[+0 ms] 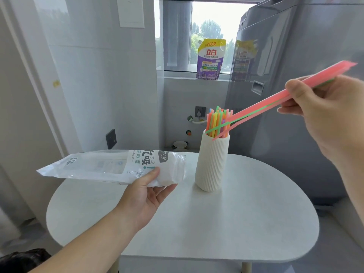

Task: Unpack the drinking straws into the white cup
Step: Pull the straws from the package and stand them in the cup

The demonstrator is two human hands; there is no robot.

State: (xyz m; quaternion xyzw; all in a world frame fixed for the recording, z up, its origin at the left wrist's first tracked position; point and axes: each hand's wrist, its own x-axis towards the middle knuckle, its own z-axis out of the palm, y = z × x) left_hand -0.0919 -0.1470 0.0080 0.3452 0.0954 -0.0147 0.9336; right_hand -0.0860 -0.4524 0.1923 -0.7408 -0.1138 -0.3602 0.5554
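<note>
A ribbed white cup (211,164) stands upright on the white table (236,223), with several coloured straws (217,119) standing in it. My right hand (323,111), at the upper right, pinches a few pink and green straws (262,106). They slant down to the left and their lower ends reach the cup's rim. My left hand (145,196) holds the clear and white straw bag (118,166) level above the table, left of the cup, its mouth pointing toward the cup. The bag looks flat; I cannot tell whether any straws remain inside.
A grey washing machine (285,95) stands close behind and to the right of the table. A purple detergent pouch (210,60) sits on the window sill. A tiled wall with a dark socket (111,138) is to the left.
</note>
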